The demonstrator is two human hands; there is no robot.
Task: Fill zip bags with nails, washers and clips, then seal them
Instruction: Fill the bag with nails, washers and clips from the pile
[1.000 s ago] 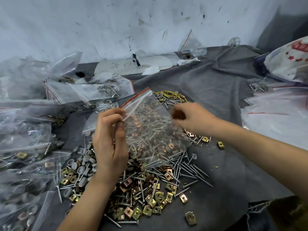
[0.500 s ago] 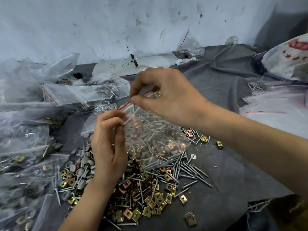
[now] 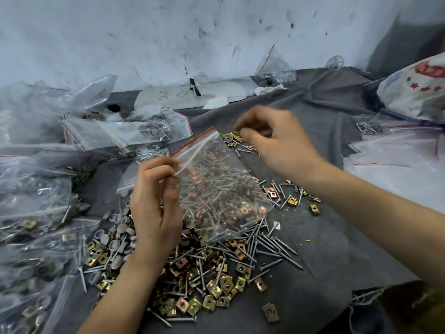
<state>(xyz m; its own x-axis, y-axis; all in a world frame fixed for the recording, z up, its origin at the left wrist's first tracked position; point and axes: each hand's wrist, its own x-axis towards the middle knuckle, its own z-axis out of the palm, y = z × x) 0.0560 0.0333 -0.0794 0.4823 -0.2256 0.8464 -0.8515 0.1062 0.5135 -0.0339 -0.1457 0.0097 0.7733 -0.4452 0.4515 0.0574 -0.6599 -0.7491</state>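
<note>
L hand [image 3: 156, 203] pinches the left top corner of clear red-striped plastic zip bag [image 3: 224, 169] holding silver steel nails [image 3: 212, 189] & gold square metal clips [image 3: 244, 209]. R hand [image 3: 277, 138], blurred, fingers curled, hovers just far-right of it; can't tell its grip.

The zip bag [image 3: 216, 179] is clear, glossy plastic. Below it, dull grey metal nails [image 3: 272, 247] and shiny brass-toned clips [image 3: 216, 290] lie on matt grey cloth [image 3: 325, 249].

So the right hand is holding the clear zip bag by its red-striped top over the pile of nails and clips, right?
No. In the head view it is the left hand holding the zip bag by its red-striped top over the pile of nails and clips; the right hand is apart from it.
</note>
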